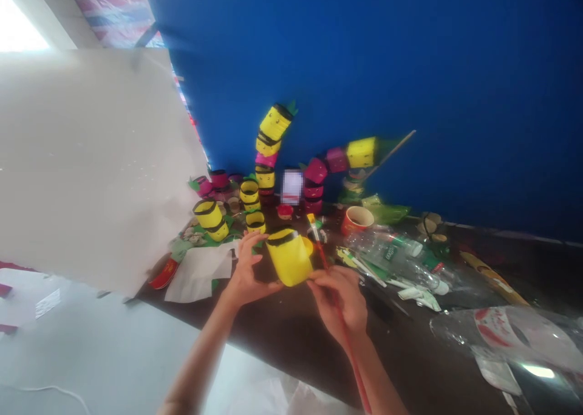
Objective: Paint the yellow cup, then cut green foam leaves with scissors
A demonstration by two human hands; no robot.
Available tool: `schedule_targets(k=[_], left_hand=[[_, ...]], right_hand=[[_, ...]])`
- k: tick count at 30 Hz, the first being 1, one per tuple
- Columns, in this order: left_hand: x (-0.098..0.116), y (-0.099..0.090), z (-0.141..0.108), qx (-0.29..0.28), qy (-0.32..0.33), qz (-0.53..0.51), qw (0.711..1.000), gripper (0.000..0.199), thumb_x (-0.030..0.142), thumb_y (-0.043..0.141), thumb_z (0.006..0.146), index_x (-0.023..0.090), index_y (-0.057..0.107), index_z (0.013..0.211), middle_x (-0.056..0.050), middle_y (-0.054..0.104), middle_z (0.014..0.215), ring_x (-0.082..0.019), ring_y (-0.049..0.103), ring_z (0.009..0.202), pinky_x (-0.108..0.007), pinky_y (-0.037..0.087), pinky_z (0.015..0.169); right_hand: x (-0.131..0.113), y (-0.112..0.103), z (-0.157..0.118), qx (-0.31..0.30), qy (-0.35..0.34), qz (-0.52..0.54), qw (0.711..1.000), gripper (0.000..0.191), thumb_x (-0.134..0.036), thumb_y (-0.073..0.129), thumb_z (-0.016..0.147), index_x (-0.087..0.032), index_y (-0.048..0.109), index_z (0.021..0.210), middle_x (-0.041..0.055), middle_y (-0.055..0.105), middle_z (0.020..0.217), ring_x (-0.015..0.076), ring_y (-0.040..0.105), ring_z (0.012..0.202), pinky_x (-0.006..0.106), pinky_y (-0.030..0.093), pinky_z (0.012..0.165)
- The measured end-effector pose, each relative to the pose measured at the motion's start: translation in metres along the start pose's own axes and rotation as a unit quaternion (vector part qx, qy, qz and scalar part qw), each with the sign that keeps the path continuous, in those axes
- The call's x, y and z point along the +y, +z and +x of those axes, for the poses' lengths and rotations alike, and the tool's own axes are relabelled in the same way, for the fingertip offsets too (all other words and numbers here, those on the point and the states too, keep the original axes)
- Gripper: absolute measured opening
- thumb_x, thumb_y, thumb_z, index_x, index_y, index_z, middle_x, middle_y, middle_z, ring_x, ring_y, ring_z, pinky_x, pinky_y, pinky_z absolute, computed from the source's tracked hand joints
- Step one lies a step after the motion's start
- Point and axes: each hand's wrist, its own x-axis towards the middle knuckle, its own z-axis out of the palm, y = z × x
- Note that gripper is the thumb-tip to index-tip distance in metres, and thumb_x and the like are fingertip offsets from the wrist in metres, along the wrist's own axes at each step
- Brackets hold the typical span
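Above the dark table, a yellow cup [290, 262] with a black band round its rim is held slightly tilted. My left hand [250, 275] grips the cup's left side, fingers at the rim and thumb low down. My right hand [339, 299] pinches a long red-handled paintbrush [322, 251], its yellow bristles pointing up, and its fingertips touch the lower right of the cup. Just behind the cup stand a smaller yellow cup [255, 222] and a small red pot [285, 211].
Yellow and magenta cups are stacked against the blue board [387, 56]. Plastic bottles [514, 333], a red paper cup [358, 219] and white scraps lie on the right. White paper [198, 272] and a red container [163, 273] sit at the left edge of the table [282, 336].
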Motion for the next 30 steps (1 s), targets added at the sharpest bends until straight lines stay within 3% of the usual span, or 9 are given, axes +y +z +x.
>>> schedule_targets(k=[30], left_hand=[[-0.0026,-0.0007,0.0006,0.018,0.0,-0.009,1.0,0.094,0.029,0.08,0.049,0.033,0.027,0.126,-0.01,0.048,0.123,-0.031,0.047,0.116,-0.058,0.036,0.096]], right_hand=[[0.0007,-0.0017,-0.0027,0.004,-0.011,-0.013,1.0,0.015,-0.013,0.063,0.075,-0.024,0.056,0.082,0.0003,0.07,0.076,0.017,0.061,0.071,0.035,0.045,0.072]])
